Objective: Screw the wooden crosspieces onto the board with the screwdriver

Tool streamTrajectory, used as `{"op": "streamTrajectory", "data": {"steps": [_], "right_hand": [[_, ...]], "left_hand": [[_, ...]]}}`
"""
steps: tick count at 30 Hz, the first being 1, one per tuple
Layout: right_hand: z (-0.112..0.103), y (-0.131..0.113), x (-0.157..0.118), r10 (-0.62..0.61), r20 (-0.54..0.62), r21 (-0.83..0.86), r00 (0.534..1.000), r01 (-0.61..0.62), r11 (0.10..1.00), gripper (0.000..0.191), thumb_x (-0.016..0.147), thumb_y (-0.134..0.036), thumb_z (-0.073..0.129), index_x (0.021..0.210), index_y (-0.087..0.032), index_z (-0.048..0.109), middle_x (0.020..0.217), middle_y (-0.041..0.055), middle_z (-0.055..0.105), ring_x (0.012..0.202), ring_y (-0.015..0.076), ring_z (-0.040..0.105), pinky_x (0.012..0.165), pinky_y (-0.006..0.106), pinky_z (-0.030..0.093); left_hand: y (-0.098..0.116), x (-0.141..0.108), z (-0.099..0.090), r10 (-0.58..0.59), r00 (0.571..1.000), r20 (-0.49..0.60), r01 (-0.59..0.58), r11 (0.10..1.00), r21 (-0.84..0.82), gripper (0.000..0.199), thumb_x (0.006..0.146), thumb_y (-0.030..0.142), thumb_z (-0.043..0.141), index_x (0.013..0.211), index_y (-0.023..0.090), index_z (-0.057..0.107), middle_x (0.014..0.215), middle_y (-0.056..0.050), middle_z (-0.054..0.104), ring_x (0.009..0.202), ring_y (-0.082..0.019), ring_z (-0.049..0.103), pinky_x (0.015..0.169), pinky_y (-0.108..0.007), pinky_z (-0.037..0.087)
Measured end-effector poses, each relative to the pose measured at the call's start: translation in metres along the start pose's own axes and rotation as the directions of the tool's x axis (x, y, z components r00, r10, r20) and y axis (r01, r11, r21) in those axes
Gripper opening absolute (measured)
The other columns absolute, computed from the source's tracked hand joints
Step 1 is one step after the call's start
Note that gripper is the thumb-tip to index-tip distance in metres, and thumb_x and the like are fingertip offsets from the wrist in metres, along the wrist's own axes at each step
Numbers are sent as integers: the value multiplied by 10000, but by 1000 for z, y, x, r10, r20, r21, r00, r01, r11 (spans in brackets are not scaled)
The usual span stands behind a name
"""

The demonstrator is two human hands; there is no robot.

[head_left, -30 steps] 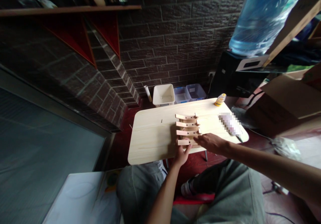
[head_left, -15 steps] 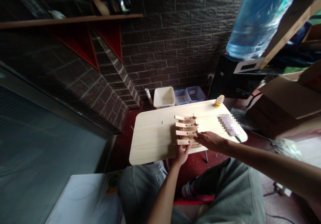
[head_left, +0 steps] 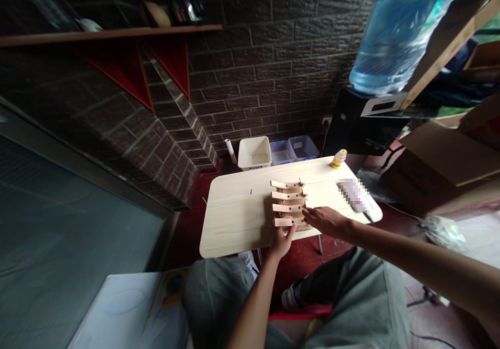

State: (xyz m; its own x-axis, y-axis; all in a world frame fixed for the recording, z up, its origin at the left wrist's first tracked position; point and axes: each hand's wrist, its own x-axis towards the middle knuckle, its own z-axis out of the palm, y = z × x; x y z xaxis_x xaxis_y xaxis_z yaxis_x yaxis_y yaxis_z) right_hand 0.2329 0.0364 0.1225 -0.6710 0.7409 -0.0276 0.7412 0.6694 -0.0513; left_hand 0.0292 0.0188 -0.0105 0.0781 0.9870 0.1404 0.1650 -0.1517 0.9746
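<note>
A small wooden rack (head_left: pixel 288 208) with several pale slats across it stands on the light wooden table (head_left: pixel 230 219). My left hand (head_left: pixel 282 238) grips its near end, with the thumb on the right and the fingers on the left of the nearest slat. At the rack's right side my right hand (head_left: pixel 324 220) has its fingers pressed together near the slat ends. What those fingers hold, if anything, is too small to make out. A thin dark piece (head_left: pixel 251 191) lies on the table left of the rack.
A small yellow-capped bottle (head_left: pixel 338 159) stands at the table's back right corner, with a blurred flat object (head_left: pixel 355 195) nearer. Behind the table are a white bin (head_left: pixel 254 152) and blue-tinted bins (head_left: pixel 303 147). A cardboard box (head_left: pixel 449 156) sits at the right.
The whole view has shifted slightly. Both hands keep nearly the same places at the rack, and the rack has not visibly moved on the table.
</note>
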Motion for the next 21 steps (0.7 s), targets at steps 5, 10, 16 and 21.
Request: {"op": "streamTrajectory", "data": {"steps": [5,10,16,21], "right_hand": [[-6,-3,0,-88,5,-33,996,88,996,300,919,-154,488,1205,-128,576,1042,138,652,803,193,636,632,286,470],[-9,-4,8,-112,45,2,993,112,994,286,917,-77,439,1131,-146,616,945,99,678,747,168,630,631,267,464],[-11,-8,8,40,61,58,997,-43,997,186,939,-198,500,1077,-120,597,879,103,701,721,195,662,587,285,453],[-10,-3,0,34,65,0,997,-34,999,222,922,-175,512,1122,-105,580,885,101,690,716,192,655,567,280,426]], "left_hand": [[1,-1,1,-16,1000,12,16,1000,-18,426,819,487,671,1124,194,627,1148,-118,655,1162,-277,589,1034,-440,436],[1,-1,0,6,1000,5,-7,1000,22,432,815,485,680,1130,193,631,1196,-122,638,1178,-281,578,1077,-453,392],[-2,-2,1,-8,1000,0,8,1000,15,417,819,484,674,1117,195,634,1188,-119,637,1214,-287,554,1086,-458,385],[0,-2,1,2,1000,8,-2,1000,19,409,826,478,669,1116,193,631,1184,-113,641,1180,-277,570,1079,-448,387]]}}
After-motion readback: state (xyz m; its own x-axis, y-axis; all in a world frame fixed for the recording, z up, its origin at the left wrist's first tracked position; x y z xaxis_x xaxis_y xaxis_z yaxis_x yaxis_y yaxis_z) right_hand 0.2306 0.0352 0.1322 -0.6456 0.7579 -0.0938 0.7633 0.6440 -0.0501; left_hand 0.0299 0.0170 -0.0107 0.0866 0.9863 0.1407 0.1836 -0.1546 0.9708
